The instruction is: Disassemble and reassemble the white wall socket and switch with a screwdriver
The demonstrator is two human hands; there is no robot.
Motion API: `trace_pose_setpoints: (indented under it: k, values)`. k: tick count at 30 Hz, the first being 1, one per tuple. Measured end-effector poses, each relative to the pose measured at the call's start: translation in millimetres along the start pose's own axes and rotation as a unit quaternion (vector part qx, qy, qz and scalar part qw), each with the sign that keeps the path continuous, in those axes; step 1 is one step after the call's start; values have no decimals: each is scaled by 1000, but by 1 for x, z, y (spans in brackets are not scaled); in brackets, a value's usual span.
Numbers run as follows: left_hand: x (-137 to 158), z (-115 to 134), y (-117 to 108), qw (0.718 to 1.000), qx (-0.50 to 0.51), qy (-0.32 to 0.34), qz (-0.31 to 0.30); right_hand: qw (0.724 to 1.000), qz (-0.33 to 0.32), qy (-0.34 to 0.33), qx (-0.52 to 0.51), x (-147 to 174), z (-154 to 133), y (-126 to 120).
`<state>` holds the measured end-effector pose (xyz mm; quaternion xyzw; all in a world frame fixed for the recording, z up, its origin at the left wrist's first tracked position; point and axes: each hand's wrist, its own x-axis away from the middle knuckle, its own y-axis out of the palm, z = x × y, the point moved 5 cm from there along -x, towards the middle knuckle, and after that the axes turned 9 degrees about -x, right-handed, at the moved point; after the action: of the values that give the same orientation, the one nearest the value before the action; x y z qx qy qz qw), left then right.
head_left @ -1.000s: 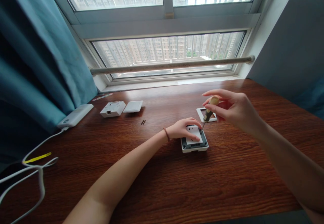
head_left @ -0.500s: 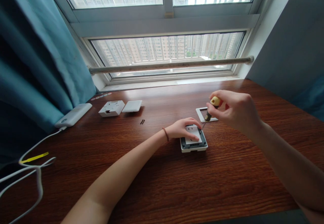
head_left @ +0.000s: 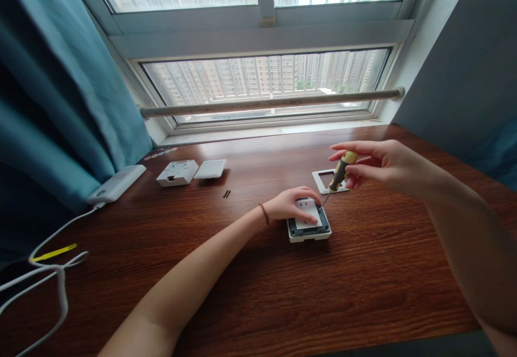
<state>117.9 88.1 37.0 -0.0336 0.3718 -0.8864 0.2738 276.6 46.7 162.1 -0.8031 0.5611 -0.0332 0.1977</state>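
Yellow-ended screwdriver (head_left: 338,175) leans further over than before — right hand (head_left: 382,163) less curled.

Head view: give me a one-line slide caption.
Left hand resting on a white-faced socket, right hand holding a screwdriver angled down to its grey frame, on a wood-grain table.

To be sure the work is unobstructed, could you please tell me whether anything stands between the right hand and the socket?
Only the screwdriver, held in the right hand, spans that gap, reaching down to the right side of the socket. Nothing else visible blocks it; the left hand rests on the socket, beside the screwdriver.
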Motion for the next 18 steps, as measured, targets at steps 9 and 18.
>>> trace_pose_setpoints:
  k: [9,18]
  values:
    - [0,-2,1,1000,-2,-4,-3,877,260,-126,384,3,-14,10]
    - [0,-1,0,1000,0,2,1,990,78,-92,69,-4,-5,21]
